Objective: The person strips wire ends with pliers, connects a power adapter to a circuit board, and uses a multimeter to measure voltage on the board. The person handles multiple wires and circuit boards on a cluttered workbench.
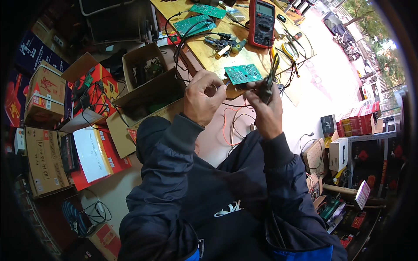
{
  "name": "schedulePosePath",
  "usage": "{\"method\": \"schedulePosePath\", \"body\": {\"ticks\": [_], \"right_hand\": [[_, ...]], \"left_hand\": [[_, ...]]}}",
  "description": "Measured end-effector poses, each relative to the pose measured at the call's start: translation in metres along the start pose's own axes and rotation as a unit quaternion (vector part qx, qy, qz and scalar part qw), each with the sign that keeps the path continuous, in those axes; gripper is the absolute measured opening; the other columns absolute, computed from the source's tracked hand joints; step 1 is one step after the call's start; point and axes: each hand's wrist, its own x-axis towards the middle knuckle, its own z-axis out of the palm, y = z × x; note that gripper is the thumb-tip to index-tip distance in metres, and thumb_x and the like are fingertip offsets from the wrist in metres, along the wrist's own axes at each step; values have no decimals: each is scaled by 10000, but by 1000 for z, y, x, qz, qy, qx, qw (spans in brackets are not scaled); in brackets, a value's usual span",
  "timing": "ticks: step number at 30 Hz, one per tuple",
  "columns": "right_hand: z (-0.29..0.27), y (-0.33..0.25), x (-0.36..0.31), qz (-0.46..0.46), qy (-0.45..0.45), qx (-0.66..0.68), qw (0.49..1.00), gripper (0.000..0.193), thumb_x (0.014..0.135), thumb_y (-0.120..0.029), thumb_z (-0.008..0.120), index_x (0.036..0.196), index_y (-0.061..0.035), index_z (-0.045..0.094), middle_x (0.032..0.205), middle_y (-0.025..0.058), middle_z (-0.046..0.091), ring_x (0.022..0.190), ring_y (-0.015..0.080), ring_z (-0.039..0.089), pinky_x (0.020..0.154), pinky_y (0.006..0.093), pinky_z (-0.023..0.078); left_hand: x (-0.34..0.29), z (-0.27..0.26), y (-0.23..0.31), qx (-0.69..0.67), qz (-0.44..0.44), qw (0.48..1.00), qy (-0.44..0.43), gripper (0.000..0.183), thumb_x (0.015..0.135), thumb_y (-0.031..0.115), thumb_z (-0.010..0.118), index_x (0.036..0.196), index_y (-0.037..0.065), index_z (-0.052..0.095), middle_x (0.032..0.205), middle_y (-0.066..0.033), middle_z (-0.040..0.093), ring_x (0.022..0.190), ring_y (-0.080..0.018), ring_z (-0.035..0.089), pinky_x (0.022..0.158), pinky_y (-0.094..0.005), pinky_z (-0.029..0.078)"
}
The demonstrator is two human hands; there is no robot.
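My left hand (203, 98) is closed in a pinch near the table's front edge, with a thin light wire at its fingertips. My right hand (266, 111) is wrapped round a dark hand tool with a yellow edge (271, 77), which looks like pliers; its upper end points away from me. Between and just beyond my hands, a green circuit board (243, 74) lies at the near corner of the yellow table. Small parts dot its face. Whether the wire joins the board cannot be made out.
A red and black multimeter (262, 25) stands on the yellow table (235, 43), near two more green boards (194, 25), black cables and clip leads. Open cardboard boxes (146, 71) crowd the left. Orange and black wires (230, 126) hang below my hands. Shelves with boxes (359, 124) stand right.
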Motion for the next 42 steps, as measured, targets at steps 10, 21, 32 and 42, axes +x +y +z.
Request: {"method": "schedulePosePath", "body": {"ticks": [10, 21, 32, 42], "right_hand": [[-2, -2, 35, -26, -23, -45, 998, 304, 930, -64, 721, 1158, 14, 538, 1075, 78, 646, 954, 123, 616, 847, 273, 517], [16, -28, -7, -75, -44, -25, 996, 426, 870, -102, 819, 1162, -14, 523, 984, 33, 638, 848, 85, 599, 758, 255, 524], [10, -9, -24, -88, -18, -94, 992, 359, 900, -72, 772, 1169, -17, 541, 975, 58, 687, 840, 115, 649, 771, 282, 538], [-4, 18, -34, -2, 1, 94, 996, 305, 933, 26, 726, 1151, -43, 524, 1007, 57, 660, 891, 106, 615, 791, 252, 504]], "left_hand": [[-1, 10, 1, -299, -66, 951, 38, 81, 967, -67, 633, 982, 8, 608, 1081, -118, 718, 865, -121, 690, 800, -262, 590], [-4, 19, 8, -299, -45, 952, -39, 215, 948, -137, 633, 1128, -34, 690, 1079, -107, 732, 1018, -161, 722, 923, -286, 598], [-17, 21, 3, -170, 22, 983, -60, 187, 866, -158, 665, 1005, -38, 701, 1066, -81, 665, 945, -127, 693, 804, -250, 581], [-33, 26, 2, -150, -31, 987, -42, 108, 957, -63, 657, 1053, -15, 656, 1038, -91, 668, 917, -151, 717, 783, -284, 612]]}}
